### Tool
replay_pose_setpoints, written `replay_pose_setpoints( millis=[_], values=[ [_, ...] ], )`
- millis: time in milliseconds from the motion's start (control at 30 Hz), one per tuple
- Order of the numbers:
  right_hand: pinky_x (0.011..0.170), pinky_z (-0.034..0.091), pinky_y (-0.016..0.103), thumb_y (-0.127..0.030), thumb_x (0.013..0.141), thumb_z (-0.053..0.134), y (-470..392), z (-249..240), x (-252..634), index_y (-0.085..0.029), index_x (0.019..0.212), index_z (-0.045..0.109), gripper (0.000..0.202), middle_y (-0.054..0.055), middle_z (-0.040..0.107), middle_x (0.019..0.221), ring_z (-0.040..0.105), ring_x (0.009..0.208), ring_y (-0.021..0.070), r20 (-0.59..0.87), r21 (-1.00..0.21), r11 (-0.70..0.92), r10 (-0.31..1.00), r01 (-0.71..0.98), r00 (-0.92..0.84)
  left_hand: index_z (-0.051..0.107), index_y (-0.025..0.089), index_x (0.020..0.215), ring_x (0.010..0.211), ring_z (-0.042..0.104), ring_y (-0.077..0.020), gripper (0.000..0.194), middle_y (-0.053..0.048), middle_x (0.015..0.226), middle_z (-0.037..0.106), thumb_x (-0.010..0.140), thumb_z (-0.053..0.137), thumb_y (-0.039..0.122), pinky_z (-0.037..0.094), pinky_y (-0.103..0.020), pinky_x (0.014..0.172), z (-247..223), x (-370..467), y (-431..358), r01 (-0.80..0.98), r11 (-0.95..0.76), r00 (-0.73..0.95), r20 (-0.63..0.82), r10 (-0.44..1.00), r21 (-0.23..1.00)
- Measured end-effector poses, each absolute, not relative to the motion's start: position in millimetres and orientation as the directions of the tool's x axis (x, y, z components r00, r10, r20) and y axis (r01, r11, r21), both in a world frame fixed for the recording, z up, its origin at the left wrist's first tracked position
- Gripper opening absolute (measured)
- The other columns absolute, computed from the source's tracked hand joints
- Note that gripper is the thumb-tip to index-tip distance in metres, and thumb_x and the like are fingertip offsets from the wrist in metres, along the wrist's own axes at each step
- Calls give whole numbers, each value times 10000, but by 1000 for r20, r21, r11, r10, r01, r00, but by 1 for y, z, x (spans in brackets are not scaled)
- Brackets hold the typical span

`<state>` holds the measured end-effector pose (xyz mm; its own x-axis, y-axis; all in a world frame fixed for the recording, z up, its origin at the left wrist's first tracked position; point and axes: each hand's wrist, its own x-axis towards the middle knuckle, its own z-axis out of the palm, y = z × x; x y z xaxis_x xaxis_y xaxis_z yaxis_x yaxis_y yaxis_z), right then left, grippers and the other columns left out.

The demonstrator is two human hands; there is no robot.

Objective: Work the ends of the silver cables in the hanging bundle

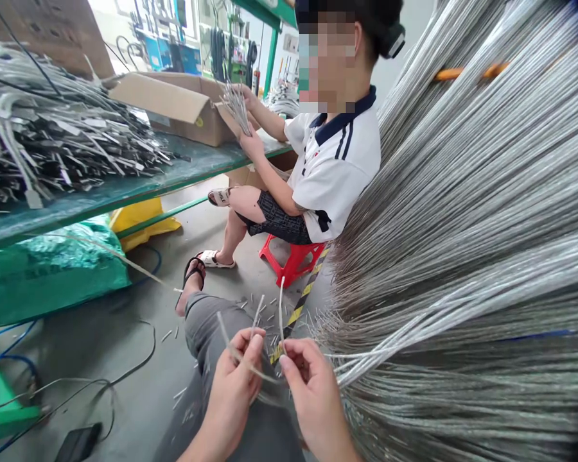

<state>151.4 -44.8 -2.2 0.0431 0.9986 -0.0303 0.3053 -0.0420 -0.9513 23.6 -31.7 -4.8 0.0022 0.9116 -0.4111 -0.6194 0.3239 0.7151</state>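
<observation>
Huge bundle of clear-coated wires [462,256] fills my whole right side, strands running long from upper right down toward lower left, loose ends fanning out just beside my right hand. Green desk [125,189] runs along the left, carrying a heap of cut wire pieces [52,141] and an open cardboard box [183,102]. A co-worker in a white shirt [337,167] sits on a red stool [293,256] across from me, their own hands holding a fistful of short wires [236,106] near the box. Green sack [52,269] and something yellow under the desk, black and blue cables on the floor [139,385], scattered short offcuts [264,308] by the yellow-black floor tape. My knee in grey trousers sits below the hands. My left hand [236,385] has its grip pressed together, pinching thin wire strands [250,359] that stick up and bend. My right hand [313,391] also has thumb and fingers closed, pinching the same few strands, one looping up. The strands cross between both hands, roughly left-right, and trail off right into the bundle, so the right hand is nearer the supply. No readable brand, label or writing anywhere.
</observation>
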Motion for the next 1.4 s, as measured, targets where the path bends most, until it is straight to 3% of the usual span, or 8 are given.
replay_pose_setpoints(
  millis=[400, 567, 700, 900, 1100, 1200, 1267, 1400],
  values=[
    [799, 532, 341, -364, 962, 463, -28, -34, 159, -217, 1015, 651, 244, 100, 655, 980, 642, 912, 230, 273, -813, 127, 945, 568, 180, 508, 194, 794, 383, 228, -28, 404, 108, 531, 404, 736, 745, 516, 189, -133, 348, -11, 60, 5, -742, 231, -50, -395, 917, 630],
    [847, 524, 391, -451, 948, 465, -20, -31, 165, -187, 1051, 615, 321, 122, 668, 1053, 645, 967, 248, 165, -884, -11, 928, 467, 334, 436, 203, 682, 367, 221, -35, 418, 105, 501, 386, 784, 697, 513, 193, -149, 343, -22, 60, 2, -684, 218, 25, -276, 961, 696],
    [838, 518, 386, -450, 934, 491, -12, -24, 163, -178, 1074, 609, 327, 117, 682, 1033, 638, 978, 244, 134, -898, -45, 919, 438, 370, 596, 174, 841, 365, 231, -25, 343, 77, 576, 511, 742, 757, 460, 196, -169, 354, -23, 57, -2, -659, 221, 34, -265, 964, 719],
    [876, 507, 394, -427, 941, 473, -7, -24, 155, -178, 1067, 581, 300, 121, 674, 1059, 639, 991, 235, 92, -917, -54, 936, 395, 341, 691, 167, 929, 482, 447, -71, 339, -42, 871, 703, 710, 791, 405, 336, -196, 456, -19, 54, -3, -634, 228, 43, -261, 964, 739],
    [905, 517, 383, -372, 940, 463, -5, -30, 154, -179, 1077, 575, 262, 116, 657, 1097, 638, 1017, 221, 81, -929, -41, 947, 368, 310, 741, 160, 826, 722, 598, -171, 273, -44, 781, 687, 680, 815, 380, 471, -255, 700, -15, 54, -3, -615, 244, 125, -213, 969, 749],
    [746, 569, 339, -352, 943, 440, 3, -30, 166, -180, 1129, 577, 288, 108, 657, 1052, 667, 847, 201, 76, -920, -37, 960, 390, 271, 728, 184, 787, 692, 576, -151, 251, -17, 709, 650, 716, 788, 418, 451, -227, 650, -20, 54, -3, -626, 225, 112, -199, 974, 747],
    [668, 575, 338, -298, 934, 419, 15, -28, 181, -175, 1162, 590, 310, 118, 650, 1047, 670, 743, 199, 117, -872, -26, 958, 488, 261, 734, 196, 785, 634, 544, -128, 293, -8, 689, 647, 663, 825, 447, 402, -200, 564, -29, 56, -2, -650, 230, 48, -263, 964, 724],
    [859, 540, 465, -145, 777, 541, 41, -18, 214, -166, 1101, 686, 356, 167, 659, 1091, 686, 942, 322, 235, -657, -1, 950, 754, 206, 760, 190, 758, 610, 545, -134, 403, -14, 644, 647, 541, 877, 509, 422, -229, 618, -47, 63, 3, -680, 130, -94, -260, 961, 722]
  ],
)
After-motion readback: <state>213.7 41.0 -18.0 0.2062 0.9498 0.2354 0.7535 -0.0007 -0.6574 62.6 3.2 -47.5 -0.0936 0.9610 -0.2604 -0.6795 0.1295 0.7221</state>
